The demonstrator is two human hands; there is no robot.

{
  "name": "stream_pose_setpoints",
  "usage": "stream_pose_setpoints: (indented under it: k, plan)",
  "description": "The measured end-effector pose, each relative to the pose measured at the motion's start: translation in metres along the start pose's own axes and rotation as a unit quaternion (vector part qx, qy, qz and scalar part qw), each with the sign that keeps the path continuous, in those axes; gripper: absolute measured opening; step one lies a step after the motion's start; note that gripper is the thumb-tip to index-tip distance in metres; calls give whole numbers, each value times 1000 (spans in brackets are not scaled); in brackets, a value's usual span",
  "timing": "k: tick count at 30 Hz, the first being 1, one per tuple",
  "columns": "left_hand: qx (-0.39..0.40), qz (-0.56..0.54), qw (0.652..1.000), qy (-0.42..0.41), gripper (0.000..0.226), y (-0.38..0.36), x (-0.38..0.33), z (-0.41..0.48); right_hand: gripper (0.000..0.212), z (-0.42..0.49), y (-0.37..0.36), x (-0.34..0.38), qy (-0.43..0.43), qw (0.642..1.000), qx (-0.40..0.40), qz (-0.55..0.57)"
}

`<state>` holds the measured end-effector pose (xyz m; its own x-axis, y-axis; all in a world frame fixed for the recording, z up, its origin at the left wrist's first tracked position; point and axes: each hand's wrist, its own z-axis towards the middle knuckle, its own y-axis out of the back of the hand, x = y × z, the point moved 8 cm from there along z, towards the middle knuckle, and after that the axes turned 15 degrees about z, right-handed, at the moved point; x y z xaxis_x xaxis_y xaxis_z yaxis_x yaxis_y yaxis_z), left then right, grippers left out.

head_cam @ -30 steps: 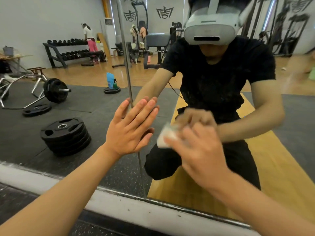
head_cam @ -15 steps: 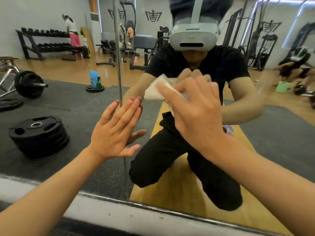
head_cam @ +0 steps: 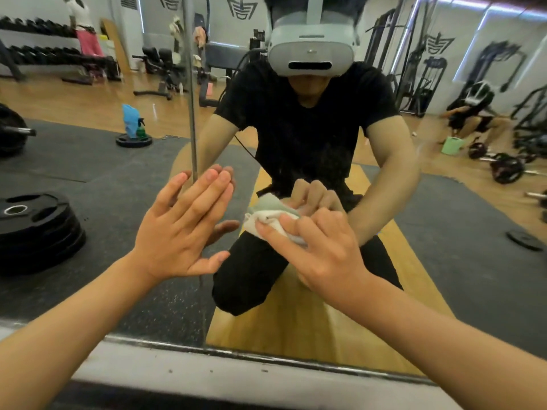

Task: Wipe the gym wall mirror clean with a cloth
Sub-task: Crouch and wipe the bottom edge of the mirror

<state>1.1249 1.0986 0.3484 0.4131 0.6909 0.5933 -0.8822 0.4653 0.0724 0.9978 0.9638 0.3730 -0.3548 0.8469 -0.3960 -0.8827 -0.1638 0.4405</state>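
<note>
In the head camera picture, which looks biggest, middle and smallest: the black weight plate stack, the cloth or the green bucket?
1. black weight plate stack
2. cloth, partly hidden by the right hand
3. green bucket
The cloth is nearest the camera, which helps it; the others are mirror reflections.

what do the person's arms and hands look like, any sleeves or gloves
Both forearms are bare up to the frame edge. The left hand and right hand wear no gloves, and no rings, watch or wristband show. The mirror reflects short black T-shirt sleeves ending above the elbows, and a thin dark cable beside one reflected arm.
</note>
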Motion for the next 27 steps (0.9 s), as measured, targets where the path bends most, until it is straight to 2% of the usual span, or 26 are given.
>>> stream_pose_setpoints:
  k: [2, 5, 7, 9, 11, 15, 18, 21, 24, 25, 27]
  plan:
    - [-2, -16, 1000, -3, 90, 1, 0, -1, 24, -22, -4, 4, 17, 998, 65, -1]
    - [0, -34, 999, -8, 96, 3, 1, 0, 26, -23, 5, 6, 100, 984, 147, -15]
    - [1, -47, 999, -3, 96, 5, 2, 1, 24, 7, 29, -11, 99, 990, 96, -35]
    - [10, -60, 998, -1, 95, 5, 2, 3, 25, 38, 58, -37, 51, 996, 4, -66]
    - [23, -62, 998, 7, 93, 7, 1, 4, 28, 51, 71, -50, 1, 996, -42, -74]
    - [55, -128, 987, 77, 86, 17, -6, 13, 30, 25, 57, -39, -50, 996, -21, -73]
    - [37, -154, 983, 96, 82, 28, -11, 32, 27, 28, 56, -35, -22, 997, -6, -76]
    - [30, -144, 981, 123, 83, 25, -13, 66, 26, 63, 81, -53, -35, 995, -63, -72]
    - [33, -67, 986, 151, 88, 13, -19, 83, 25, 68, 90, -69, -101, 985, -127, -56]
    - [30, -42, 988, 148, 90, 11, -22, 82, 26, 58, 81, -65, -107, 987, -115, -32]
    - [16, -29, 989, 143, 93, 10, -23, 79, 25, 38, 58, -44, -57, 997, -51, 0]
